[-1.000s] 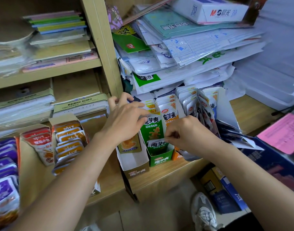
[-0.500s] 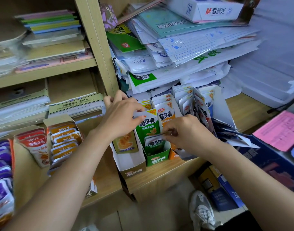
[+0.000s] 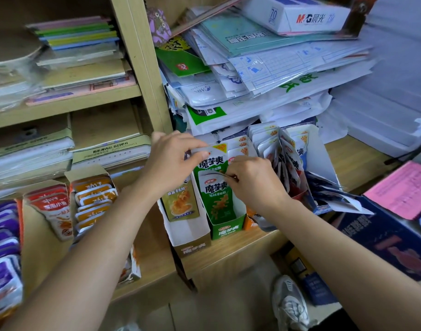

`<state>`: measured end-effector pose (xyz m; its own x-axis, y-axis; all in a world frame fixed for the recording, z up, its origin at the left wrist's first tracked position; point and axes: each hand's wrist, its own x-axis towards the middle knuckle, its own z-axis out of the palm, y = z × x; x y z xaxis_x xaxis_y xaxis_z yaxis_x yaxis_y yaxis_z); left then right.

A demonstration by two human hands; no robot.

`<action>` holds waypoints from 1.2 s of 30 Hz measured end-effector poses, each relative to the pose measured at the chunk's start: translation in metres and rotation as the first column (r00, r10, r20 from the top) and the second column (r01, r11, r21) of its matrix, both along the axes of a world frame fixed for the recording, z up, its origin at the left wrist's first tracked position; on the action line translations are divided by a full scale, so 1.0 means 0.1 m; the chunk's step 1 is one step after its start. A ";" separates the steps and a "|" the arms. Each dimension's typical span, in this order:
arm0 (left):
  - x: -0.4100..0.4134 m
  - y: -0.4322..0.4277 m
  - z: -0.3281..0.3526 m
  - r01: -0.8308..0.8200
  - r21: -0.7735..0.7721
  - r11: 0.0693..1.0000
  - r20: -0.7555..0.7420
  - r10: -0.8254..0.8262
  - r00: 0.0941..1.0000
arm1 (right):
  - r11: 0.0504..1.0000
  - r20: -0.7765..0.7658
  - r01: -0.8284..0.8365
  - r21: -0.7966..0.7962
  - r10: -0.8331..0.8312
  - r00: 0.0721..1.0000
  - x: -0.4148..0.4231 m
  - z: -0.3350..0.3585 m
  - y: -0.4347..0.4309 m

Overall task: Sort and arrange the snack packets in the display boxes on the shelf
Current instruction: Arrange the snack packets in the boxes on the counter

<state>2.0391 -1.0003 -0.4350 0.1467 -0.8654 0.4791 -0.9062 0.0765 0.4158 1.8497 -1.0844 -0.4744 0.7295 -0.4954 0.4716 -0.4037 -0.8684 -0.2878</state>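
Between the two hands, in the green display box (image 3: 228, 226) on the shelf (image 3: 231, 247), stand the green snack packets being arranged. The left hand (image 3: 171, 163) pinches the top edge of the rear green packet (image 3: 213, 163) between thumb and fingers, apparently holding that row upright and back so a slot stays open in front. The right hand (image 3: 254, 187), fingers curled, pinches the upper rim of the front green packet (image 3: 216, 201), which sits low in the box just behind its front wall; it looks as if it is being seated or squared against the one behind.

Under the left hand, an olive packet (image 3: 179, 204) leans in the white display box (image 3: 185, 231), which touches the green box's side. Below the right wrist an orange box (image 3: 248, 222) is partly hidden. Beyond the right hand's knuckles, blue-and-white packets (image 3: 297, 154) crowd a tall white box (image 3: 321, 158).

Room is tight sideways: the boxes stand wall to wall, so packets probably have to go in and out from above. Above both hands the way is free until the overhanging stack of papers (image 3: 276, 75) behind. The box fronts sit close to the shelf's front edge, so a forward tug could tip one off.
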 end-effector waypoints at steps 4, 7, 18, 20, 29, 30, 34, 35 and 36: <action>-0.01 0.04 -0.01 0.077 0.031 0.997 -0.060 -0.075 0.995 | 0.996 0.029 0.081 0.036 -0.082 0.996 0.00 -0.01 -0.02; -0.02 0.07 -0.03 0.078 0.043 0.996 0.026 -0.079 0.997 | 0.988 0.016 0.127 0.089 -0.129 0.992 0.01 -0.04 -0.03; -0.09 0.01 -0.18 -0.169 -0.014 0.985 0.274 0.166 0.947 | 0.967 0.010 0.171 0.190 -0.176 0.984 0.10 0.04 0.01; -0.11 -0.01 -0.20 -0.211 -0.012 0.977 0.266 0.206 0.941 | 0.959 -0.020 0.170 0.227 -0.170 0.985 0.12 0.04 -0.02; 0.00 0.06 -0.14 -0.229 -0.093 0.969 0.206 0.244 0.948 | 0.918 -0.068 0.173 0.357 -0.159 0.985 0.18 0.06 -0.11; 0.03 0.08 -0.12 -0.233 -0.106 0.967 0.208 0.251 0.946 | 0.913 -0.063 0.166 0.372 -0.154 0.986 0.18 0.07 -0.12; 0.05 0.19 -0.13 -0.192 -0.037 0.981 0.257 0.195 0.947 | 0.929 -0.057 0.108 0.354 -0.093 0.994 0.17 0.11 -0.14; 0.04 0.21 -0.15 -0.178 0.005 0.984 0.282 0.169 0.944 | 0.940 -0.087 0.084 0.330 -0.058 0.995 0.16 0.11 -0.13; 0.02 0.22 -0.17 -0.171 0.041 0.984 0.306 0.151 0.940 | 0.948 -0.120 0.065 0.311 -0.029 0.992 0.16 0.10 -0.13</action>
<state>2.0414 -0.9785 -0.4522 0.1447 -0.8733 0.4652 -0.9877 -0.0991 0.1212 1.8655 -1.0977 -0.4639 0.7411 -0.6398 0.2036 -0.4871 -0.7211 -0.4928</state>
